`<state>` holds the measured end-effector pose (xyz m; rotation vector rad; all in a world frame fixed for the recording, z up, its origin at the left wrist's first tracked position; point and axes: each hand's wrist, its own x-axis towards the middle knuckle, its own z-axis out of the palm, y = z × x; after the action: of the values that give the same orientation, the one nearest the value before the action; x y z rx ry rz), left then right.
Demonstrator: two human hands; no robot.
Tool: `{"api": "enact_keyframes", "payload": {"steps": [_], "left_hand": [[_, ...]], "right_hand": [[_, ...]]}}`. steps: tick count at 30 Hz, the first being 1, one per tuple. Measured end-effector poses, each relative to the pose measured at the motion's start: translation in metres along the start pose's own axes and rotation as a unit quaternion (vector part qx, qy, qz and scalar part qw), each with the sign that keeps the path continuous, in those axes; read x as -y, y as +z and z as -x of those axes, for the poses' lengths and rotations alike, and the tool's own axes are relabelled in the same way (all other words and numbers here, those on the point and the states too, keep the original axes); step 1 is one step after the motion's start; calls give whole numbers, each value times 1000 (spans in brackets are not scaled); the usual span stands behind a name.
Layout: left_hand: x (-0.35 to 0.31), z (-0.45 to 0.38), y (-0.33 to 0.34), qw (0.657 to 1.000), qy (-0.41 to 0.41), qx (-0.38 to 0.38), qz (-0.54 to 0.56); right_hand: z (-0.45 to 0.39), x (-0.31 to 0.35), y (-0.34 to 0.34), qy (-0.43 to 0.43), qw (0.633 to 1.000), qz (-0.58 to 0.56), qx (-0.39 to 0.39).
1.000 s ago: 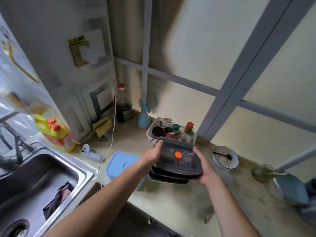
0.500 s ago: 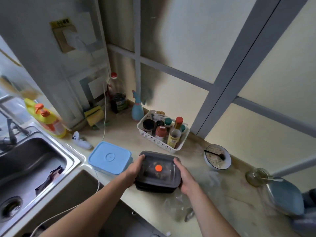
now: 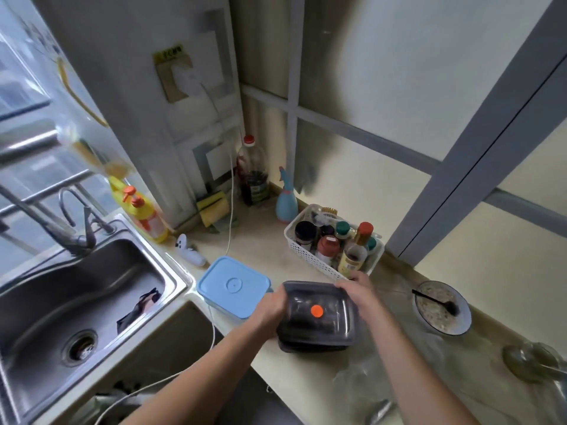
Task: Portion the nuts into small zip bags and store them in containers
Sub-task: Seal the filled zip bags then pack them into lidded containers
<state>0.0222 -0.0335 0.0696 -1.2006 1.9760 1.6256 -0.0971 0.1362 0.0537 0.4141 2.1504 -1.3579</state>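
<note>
Dark plastic lidded containers (image 3: 317, 317), stacked on the counter, gripped by left hand (image 3: 270, 305) and right hand (image 3: 357, 291). No nuts bagged that I can see, so probably early days.

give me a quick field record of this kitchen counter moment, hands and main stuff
left hand: grips the left edge of the black containers
right hand: grips their far right corner
black containers: stacked, clear lid with orange dot, on the counter
blue box: lid on, just left of the stack
basket: white, holds bottles and jars, behind the stack
bowl: right of the stack, dark utensil in it
sink: far left, dark item inside
</note>
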Motion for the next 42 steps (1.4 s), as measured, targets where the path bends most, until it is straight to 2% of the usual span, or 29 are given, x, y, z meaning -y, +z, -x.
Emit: {"api": "enact_keyframes", "payload": {"steps": [2, 5, 9, 11, 12, 14, 15, 18, 19, 21, 26, 29, 33, 37, 40, 42], "left_hand": [[-15, 5, -12, 997, 32, 3, -65], [-24, -3, -39, 991, 61, -70, -92], [-27, -17, -87, 959, 118, -248, -64], [-16, -36, -115, 939, 92, -319, -87], [-7, -48, -127, 938, 63, -323, -112], [16, -77, -150, 951, 5, -273, -144], [24, -87, -159, 962, -13, -229, -149], [35, -96, -175, 984, 7, -58, -167], [36, -96, -177, 990, 6, -14, -143], [38, -98, -181, 995, -12, 28, -99], [35, -99, -180, 998, -41, 41, -23], [35, -91, -181, 996, -56, 62, 28], [31, -84, -184, 995, -73, 25, 71], [9, -73, -192, 992, -26, -23, 125], [-15, -52, -185, 992, 12, -4, 124], [-27, -36, -173, 992, 29, 5, 120]], "right_hand": [[9, 31, 14, -92, 991, 59, -79], [29, 65, 51, -191, 974, 21, -124], [69, 68, 118, -195, 975, 39, -100], [96, 54, 152, -216, 964, 139, -65], [109, 47, 167, -219, 949, 222, -37], [123, 37, 188, -183, 917, 354, 8], [124, 35, 195, -153, 912, 379, 21], [107, 37, 209, -59, 933, 354, 17], [99, 39, 213, -29, 941, 338, 11], [87, 42, 220, 15, 950, 310, 13], [68, 38, 227, 96, 984, 147, -9], [69, 30, 227, 108, 992, 66, -26], [79, 36, 229, 92, 991, 96, -27], [92, 70, 222, 16, 990, 131, -48], [96, 93, 196, -40, 988, 132, -75], [93, 97, 164, -62, 989, 121, -54]]}}
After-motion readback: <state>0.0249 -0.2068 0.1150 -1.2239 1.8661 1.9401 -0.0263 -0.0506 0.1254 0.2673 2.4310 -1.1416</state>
